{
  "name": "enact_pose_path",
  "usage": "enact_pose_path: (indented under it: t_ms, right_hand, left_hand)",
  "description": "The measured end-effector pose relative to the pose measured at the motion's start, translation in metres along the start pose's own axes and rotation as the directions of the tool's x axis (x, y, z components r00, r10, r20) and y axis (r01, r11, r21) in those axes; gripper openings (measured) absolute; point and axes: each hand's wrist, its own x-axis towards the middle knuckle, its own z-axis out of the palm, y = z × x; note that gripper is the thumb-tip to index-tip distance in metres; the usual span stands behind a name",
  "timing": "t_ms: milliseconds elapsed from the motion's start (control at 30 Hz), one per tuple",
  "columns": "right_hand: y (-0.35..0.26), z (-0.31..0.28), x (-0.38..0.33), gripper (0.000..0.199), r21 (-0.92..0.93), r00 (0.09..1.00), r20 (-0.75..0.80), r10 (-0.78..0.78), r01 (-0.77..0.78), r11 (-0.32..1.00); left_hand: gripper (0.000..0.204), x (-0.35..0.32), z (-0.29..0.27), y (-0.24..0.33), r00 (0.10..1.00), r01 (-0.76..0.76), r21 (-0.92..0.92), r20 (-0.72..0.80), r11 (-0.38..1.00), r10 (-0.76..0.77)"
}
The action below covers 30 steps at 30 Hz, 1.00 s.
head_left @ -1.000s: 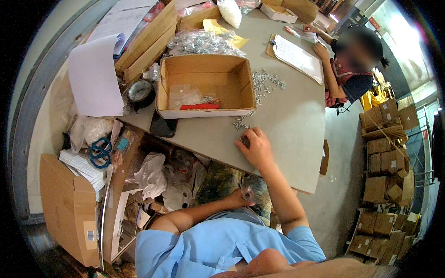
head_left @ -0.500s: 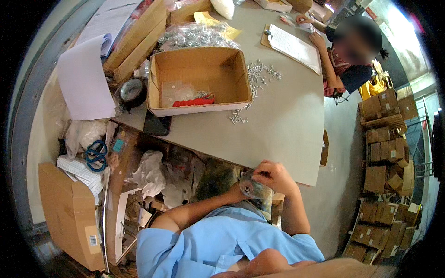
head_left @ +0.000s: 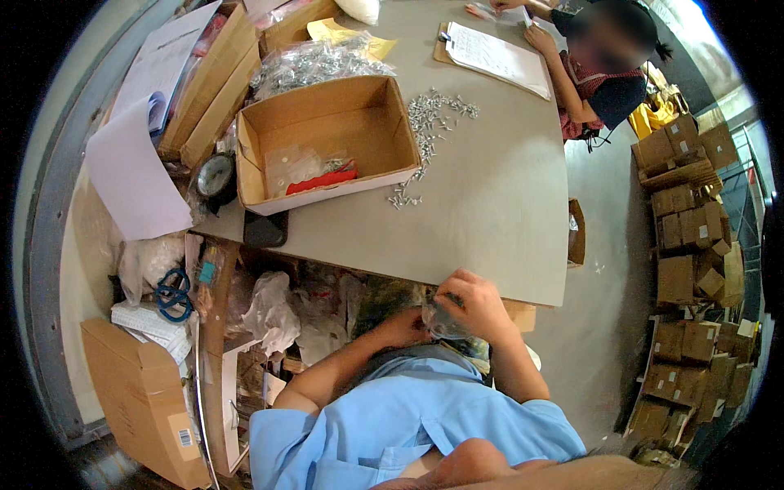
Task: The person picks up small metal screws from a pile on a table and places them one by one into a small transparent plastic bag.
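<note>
Small clear bag [head_left: 443, 320] between both hands, screws inside

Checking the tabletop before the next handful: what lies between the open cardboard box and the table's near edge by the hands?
In the head view, a small cluster of silver screws lies just off the open cardboard box; beyond it the grey tabletop is bare.

1. Bright, even daylight; strongest at upper right, where the floor is washed out.
2. Tabletop [head_left: 490, 212] evenly lit w/ soft, short shadows beside the cardboard box [head_left: 327, 139].
3. Under the tabletop it's dim, cluttered.
4. Heavy fisheye: straight edges bend near rim, black corners.
5. Centre sharp; edges slightly soft.
</note>
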Motion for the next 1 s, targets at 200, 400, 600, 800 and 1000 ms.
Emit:
enact_pose_path:
  t_ms: [200,400,600,800,1000]
  right_hand:
    - [-0.040,0.006,-0.005,0.018,-0.096,0.939,0.196,-0.284,0.307,0.947]
    - [-0.053,-0.007,0.004,0.018,0.012,0.911,0.171,-0.376,0.379,0.925]
    - [-0.039,-0.008,0.000,0.016,0.093,0.939,0.004,-0.344,0.342,0.935]
    - [-0.039,-0.011,-0.001,0.017,0.231,0.974,-0.169,-0.151,0.188,0.955]
    - [-0.039,-0.009,0.002,0.015,0.247,0.982,-0.106,-0.157,0.179,0.952]
  left_hand:
    - [0.040,-0.039,-0.051,0.090,0.988,0.055,-0.095,0.148,0.994,-0.041]
    - [0.049,-0.042,-0.060,0.120,0.991,0.026,-0.064,0.129,0.998,-0.017]
    - [0.042,-0.040,-0.055,0.135,0.973,-0.169,-0.130,-0.180,0.977,0.144]
    - [0.011,-0.037,-0.057,0.156,0.882,-0.283,0.284,-0.297,0.916,0.365]
    - [0.008,-0.033,-0.053,0.177,0.851,-0.310,0.459,-0.256,0.832,0.458]
